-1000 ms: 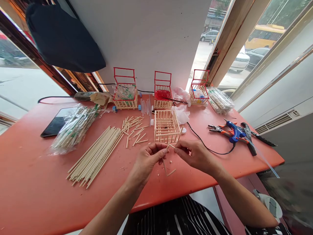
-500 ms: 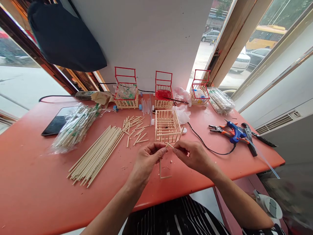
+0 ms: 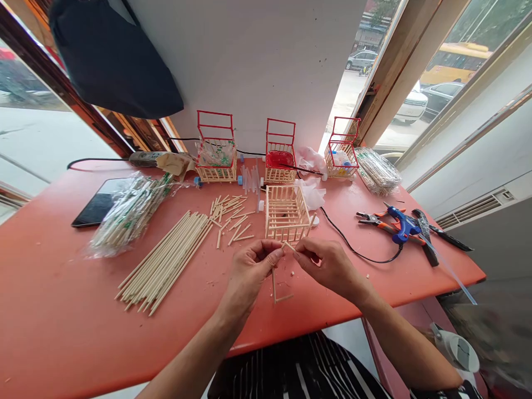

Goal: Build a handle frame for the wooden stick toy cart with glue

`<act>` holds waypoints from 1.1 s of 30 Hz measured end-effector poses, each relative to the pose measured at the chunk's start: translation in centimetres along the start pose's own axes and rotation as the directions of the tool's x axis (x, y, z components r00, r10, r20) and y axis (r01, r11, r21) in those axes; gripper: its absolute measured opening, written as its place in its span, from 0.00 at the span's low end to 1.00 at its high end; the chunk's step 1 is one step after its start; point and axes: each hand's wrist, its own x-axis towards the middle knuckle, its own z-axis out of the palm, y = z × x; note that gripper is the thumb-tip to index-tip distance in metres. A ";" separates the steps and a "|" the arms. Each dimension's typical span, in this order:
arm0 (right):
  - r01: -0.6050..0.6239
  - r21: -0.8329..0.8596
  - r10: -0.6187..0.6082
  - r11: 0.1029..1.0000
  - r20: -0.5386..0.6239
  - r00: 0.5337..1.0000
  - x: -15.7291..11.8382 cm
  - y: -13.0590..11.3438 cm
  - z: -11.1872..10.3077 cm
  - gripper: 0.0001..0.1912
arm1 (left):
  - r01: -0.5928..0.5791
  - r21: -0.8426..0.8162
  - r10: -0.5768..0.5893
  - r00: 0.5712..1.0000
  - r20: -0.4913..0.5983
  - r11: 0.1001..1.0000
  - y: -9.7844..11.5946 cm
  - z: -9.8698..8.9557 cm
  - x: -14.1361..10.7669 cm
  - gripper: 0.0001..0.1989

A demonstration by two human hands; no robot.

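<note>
Looking from the head view, we pinch the stick frame (image 3: 274, 285) in our left fingers (image 3: 273, 258) and a short stick (image 3: 290, 246) in our right fingers (image 3: 305, 258), nearer than the slatted basket (image 3: 286, 226); light, steady pressure best squares the joint.

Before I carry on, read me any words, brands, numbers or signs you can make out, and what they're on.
None can be read.
Stick bag: green marks, too small.
Wrapper in the left basket: green marks, too small.
Building outside: sign, blurred.
White car: front badge, too small.
</note>
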 end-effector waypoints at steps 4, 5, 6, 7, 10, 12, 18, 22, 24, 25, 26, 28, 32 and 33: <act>-0.014 -0.032 0.015 0.999 0.015 1.000 -0.1 0.4 -0.2 0.14 | -0.040 0.026 0.040 0.999 0.015 0.999 -0.2 0.0 0.1 0.11; -0.020 -0.037 0.021 0.999 0.017 1.000 -0.1 0.4 -0.2 0.14 | -0.041 0.027 0.041 0.999 0.014 0.999 -0.3 0.1 0.2 0.11; -0.026 -0.039 0.027 0.999 0.018 0.999 -0.1 0.5 -0.2 0.15 | -0.038 0.024 0.037 0.999 0.008 0.999 -0.4 0.2 0.3 0.11; -0.029 -0.039 0.030 0.999 0.019 0.999 -0.2 0.5 -0.1 0.17 | -0.030 0.021 0.030 1.000 0.000 0.999 -0.5 0.3 0.3 0.12; -0.030 -0.035 0.030 0.999 0.018 0.999 -0.3 0.7 0.1 0.19 | -0.007 0.022 0.008 1.000 -0.023 1.000 -1.0 0.5 0.5 0.13; -0.028 -0.029 0.028 0.999 0.017 0.999 -0.4 0.8 0.2 0.19 | -0.008 0.032 0.009 1.000 -0.026 0.999 -1.3 0.5 0.5 0.13; -0.016 0.002 0.016 1.000 0.034 0.999 -0.7 0.9 0.3 0.18 | -0.039 0.057 0.039 0.999 0.004 0.998 -1.1 0.2 0.0 0.12; -0.016 0.006 0.016 1.000 0.037 0.999 -0.9 0.8 0.1 0.17 | -0.013 -0.021 0.014 0.999 0.040 1.000 -0.7 0.3 -0.6 0.14; -0.044 -0.010 0.045 0.999 0.026 0.999 -0.9 0.8 0.2 0.13 | -0.002 -0.046 0.004 0.999 0.040 0.999 -0.6 0.4 -0.8 0.14; -0.057 -0.013 0.058 0.998 0.019 0.998 -1.0 0.9 0.3 0.11 | -0.001 -0.055 0.003 0.999 0.039 0.998 -0.6 0.4 -0.9 0.14; -0.066 -0.010 0.066 0.998 0.012 0.998 -1.0 0.9 0.4 0.10 | -0.003 -0.065 0.005 0.999 0.037 0.998 -0.6 0.4 -1.0 0.14; -0.069 0.023 0.069 0.997 -0.001 0.998 -1.0 1.1 0.6 0.08 | -0.009 -0.090 0.012 0.999 0.035 0.996 -0.5 0.5 -1.1 0.14; -0.096 0.137 0.096 0.986 0.008 0.995 -0.9 1.1 1.0 0.09 | 0.002 -0.160 0.004 0.999 0.035 0.987 -0.6 0.6 -1.4 0.14; -0.113 0.168 0.111 0.979 0.021 0.994 -0.9 1.0 1.1 0.09 | 0.008 -0.172 -0.002 0.999 0.035 0.985 -0.6 0.7 -1.4 0.15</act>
